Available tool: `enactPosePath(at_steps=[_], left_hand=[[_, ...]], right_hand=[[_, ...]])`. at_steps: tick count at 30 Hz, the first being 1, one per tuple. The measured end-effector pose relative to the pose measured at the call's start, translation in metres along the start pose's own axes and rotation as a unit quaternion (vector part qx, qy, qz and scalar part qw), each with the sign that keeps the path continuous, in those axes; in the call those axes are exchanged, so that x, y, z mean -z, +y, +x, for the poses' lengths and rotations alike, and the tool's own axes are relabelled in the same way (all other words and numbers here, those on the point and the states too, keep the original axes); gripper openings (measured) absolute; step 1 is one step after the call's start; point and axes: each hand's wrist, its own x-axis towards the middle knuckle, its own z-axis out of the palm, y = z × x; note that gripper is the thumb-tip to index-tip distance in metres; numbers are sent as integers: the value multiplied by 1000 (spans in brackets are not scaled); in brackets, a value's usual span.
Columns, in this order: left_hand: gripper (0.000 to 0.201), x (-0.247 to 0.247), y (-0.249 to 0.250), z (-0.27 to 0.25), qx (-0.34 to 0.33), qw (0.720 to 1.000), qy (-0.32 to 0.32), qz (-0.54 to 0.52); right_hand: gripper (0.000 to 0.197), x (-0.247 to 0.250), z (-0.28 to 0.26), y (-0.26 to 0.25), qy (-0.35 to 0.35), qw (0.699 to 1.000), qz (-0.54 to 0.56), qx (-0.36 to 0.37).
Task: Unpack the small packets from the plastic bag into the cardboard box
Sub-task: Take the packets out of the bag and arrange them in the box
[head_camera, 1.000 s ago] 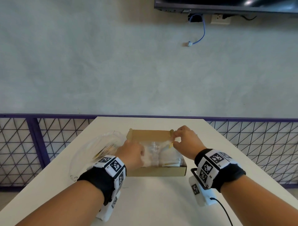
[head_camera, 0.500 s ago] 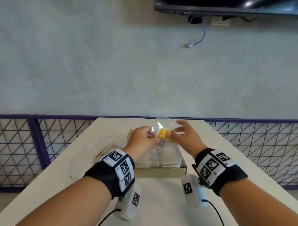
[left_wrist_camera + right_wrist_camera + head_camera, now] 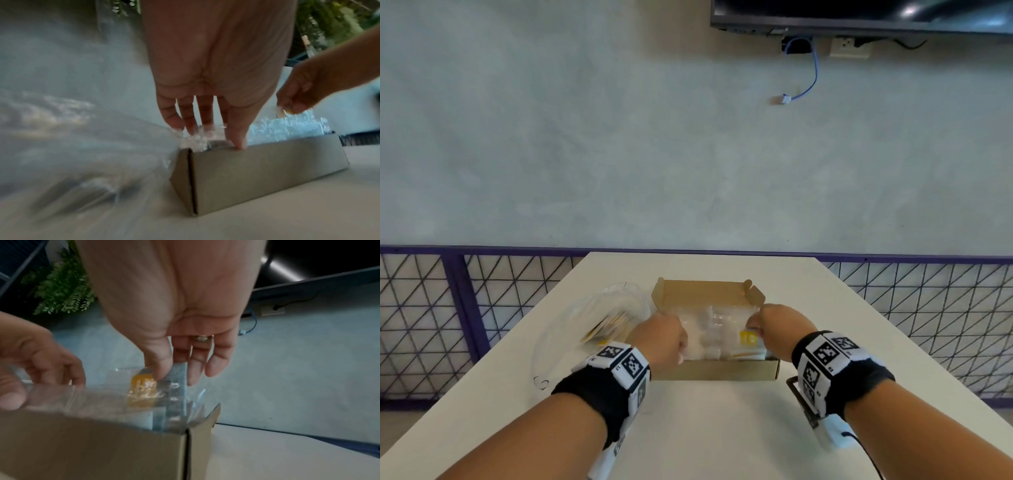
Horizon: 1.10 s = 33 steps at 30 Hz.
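Judging by how things lie, the unpacking looks well along: the cardboard box between the two hands is already packed nearly to its rim with clear small packets, while the plastic bag, lying on the table just outside the left hand, shows yellowish contents, so some packets seem left to move. How many, the crinkled film hides.

That left hand reaches down into the near left corner of the box, fingers fairly straight and slightly spread, tips touching the packets there and the thumb resting on the near wall; it grips nothing I can make out.

Opposite, the right hand pinches the top edge of a clear packet with a yellow label between thumb and forefinger, the other fingers loose, lowering or seating it at the near right corner among the rest.
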Motion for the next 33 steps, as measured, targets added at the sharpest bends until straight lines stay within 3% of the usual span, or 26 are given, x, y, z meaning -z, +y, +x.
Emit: enactPosePath(at_steps=[4, 6, 9, 16, 20, 25, 30, 33], left_hand=[[22, -6, -5, 7, -7, 999, 26, 23], [33, -8, -7, 10, -17, 997, 51, 52], [49, -8, -13, 16, -24, 994, 71, 76], [67, -7, -16, 29, -56, 981, -35, 183], [83, -9, -18, 32, -35, 983, -92, 157], [82, -1, -6, 31, 14, 978, -168, 124], [77, 2, 5, 28, 22, 981, -178, 76], [78, -3, 10, 26, 20, 983, -176, 40]], right_hand=[[44, -8, 1, -2, -26, 999, -23, 14], [44, -10, 1, -3, -17, 1000, -3, 14], [55, -14, -1, -2, -73, 997, -19, 25], [61, -15, -7, 1, -107, 989, -98, -3], [57, -15, -7, 1, -105, 990, -98, -8], [67, -18, -11, -2, -94, 994, -54, 6], [76, -22, -14, -2, -134, 991, -22, 17], [70, -21, -7, 0, -111, 994, 6, 22]])
